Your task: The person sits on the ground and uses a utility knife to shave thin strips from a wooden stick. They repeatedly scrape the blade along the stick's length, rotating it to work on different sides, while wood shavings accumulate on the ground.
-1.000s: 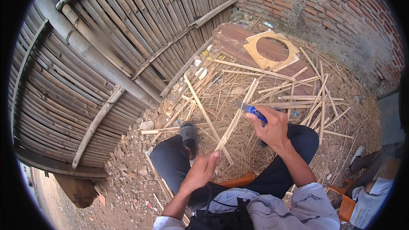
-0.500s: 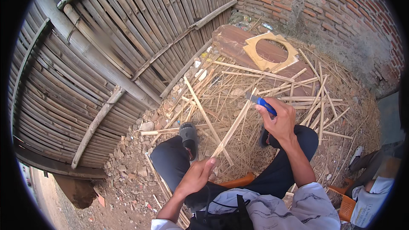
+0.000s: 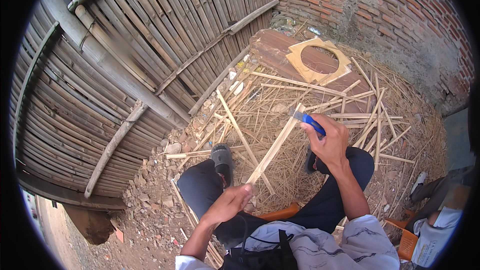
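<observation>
I see the fence (image 3: 165,30) on the left and the wall (image 3: 400,35) behind. Near the wall lies a board (image 3: 272,47), with a frame (image 3: 296,59) on it. Sticks (image 3: 378,135) lie on the straw (image 3: 420,105), many on the right. A strip (image 3: 274,151) runs from the left fingers (image 3: 245,192) up to the knife (image 3: 313,123) in the right fingers (image 3: 313,141), between the left shoe (image 3: 222,162) and the right shoe (image 3: 311,162).

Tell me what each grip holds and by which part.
The left grip holds a pale strip by its near end; the right grip holds a blue knife by its handle.
</observation>
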Available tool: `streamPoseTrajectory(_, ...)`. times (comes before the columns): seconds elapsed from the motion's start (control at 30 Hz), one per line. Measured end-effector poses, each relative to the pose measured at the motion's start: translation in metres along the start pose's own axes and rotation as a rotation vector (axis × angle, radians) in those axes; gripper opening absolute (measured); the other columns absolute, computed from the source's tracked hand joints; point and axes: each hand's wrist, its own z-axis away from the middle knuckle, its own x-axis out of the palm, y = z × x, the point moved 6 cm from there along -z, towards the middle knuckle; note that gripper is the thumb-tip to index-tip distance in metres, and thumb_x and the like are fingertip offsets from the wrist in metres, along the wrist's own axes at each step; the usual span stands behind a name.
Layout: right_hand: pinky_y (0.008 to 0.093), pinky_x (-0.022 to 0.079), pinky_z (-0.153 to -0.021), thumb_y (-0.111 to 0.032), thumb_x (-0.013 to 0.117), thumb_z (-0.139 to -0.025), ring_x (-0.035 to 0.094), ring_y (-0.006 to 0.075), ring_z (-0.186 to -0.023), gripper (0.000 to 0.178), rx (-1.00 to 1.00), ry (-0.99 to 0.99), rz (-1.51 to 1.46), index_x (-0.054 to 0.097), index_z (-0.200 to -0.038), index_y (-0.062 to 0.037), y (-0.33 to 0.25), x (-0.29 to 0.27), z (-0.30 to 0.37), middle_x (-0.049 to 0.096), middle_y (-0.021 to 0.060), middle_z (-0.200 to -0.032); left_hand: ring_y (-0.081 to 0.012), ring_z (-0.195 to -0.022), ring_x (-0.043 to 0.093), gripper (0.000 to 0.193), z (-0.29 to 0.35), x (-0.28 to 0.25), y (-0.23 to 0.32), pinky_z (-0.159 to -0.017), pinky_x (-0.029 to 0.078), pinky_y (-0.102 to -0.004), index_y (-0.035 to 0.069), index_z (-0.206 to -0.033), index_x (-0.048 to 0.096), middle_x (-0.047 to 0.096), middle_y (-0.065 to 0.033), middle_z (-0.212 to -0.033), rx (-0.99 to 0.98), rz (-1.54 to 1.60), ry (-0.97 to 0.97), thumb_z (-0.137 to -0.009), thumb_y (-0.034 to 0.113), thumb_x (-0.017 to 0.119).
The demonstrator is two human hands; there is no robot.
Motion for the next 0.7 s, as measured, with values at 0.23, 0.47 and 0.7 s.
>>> streamPoseTrajectory(0.23, 0.0399, 0.056, -0.061, -0.033, 0.085, -0.095, 0.075, 0.0312, -0.067, 0.030, -0.025, 0.046, 0.023, 0.081, -0.103, -0.0036, 0.001, -0.002, -0.001, 0.079, 0.0136, -0.086, -0.0154, -0.061, 0.042, 0.050, 0.004, -0.001, 0.030, -0.059, 0.041, -0.0358, 0.000, -0.086, 0.053, 0.047, -0.0023, -0.067, 0.178, -0.297, 0.165, -0.122, 0.033, 0.043)
streamPoseTrajectory(0.47, 0.0395, 0.056, -0.061, -0.035, 0.085, -0.095, 0.075, 0.0305, -0.068, 0.032, -0.005, 0.049, 0.041, 0.081, -0.103, -0.0043, 0.001, -0.002, -0.001, 0.079, 0.0123, -0.086, -0.0139, -0.062, 0.042, 0.050, 0.005, -0.007, 0.033, -0.060, 0.040, -0.0353, 0.001, -0.085, 0.053, 0.044, -0.0019, -0.068, 0.210, -0.332, 0.167, -0.122, 0.033, 0.042)
streamPoseTrajectory(0.7, 0.0396, 0.058, -0.062, -0.035, 0.085, -0.095, 0.077, 0.0309, -0.070, 0.032, -0.013, 0.057, 0.055, 0.082, -0.104, -0.0045, 0.000, -0.003, -0.002, 0.080, 0.0127, -0.087, -0.0153, -0.059, 0.043, 0.048, 0.000, -0.007, 0.010, -0.058, 0.040, -0.0376, -0.001, -0.088, 0.054, 0.044, -0.0037, -0.065, 0.075, -0.059, 0.019, -0.122, 0.031, 0.042)
